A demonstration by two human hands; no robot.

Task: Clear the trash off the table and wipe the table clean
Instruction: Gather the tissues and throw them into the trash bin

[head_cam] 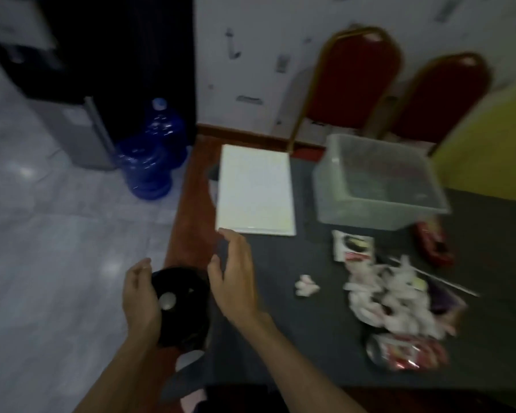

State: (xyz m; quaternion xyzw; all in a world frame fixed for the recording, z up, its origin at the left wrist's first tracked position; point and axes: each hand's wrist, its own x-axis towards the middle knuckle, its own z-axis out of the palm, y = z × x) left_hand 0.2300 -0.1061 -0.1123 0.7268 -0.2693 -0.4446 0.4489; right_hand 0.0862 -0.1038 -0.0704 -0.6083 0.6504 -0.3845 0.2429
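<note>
My left hand (140,296) holds the rim of a small black bin (181,308) beside the table's left edge; something white lies inside it. My right hand (236,278) hovers open over the dark table (280,338), fingers spread, holding nothing. A crumpled white tissue (306,289) lies alone on the table. To its right is a pile of white tissues and wrappers (393,296), a white sachet (353,245) and a red crushed can or packet (405,351). The view is blurred.
A white board (255,189) lies flat at the table's far left. A clear plastic tub (379,180) stands behind the trash, a red object (434,245) beside it. Two red chairs (355,81) stand behind the table. Blue water jugs (149,162) sit on the floor.
</note>
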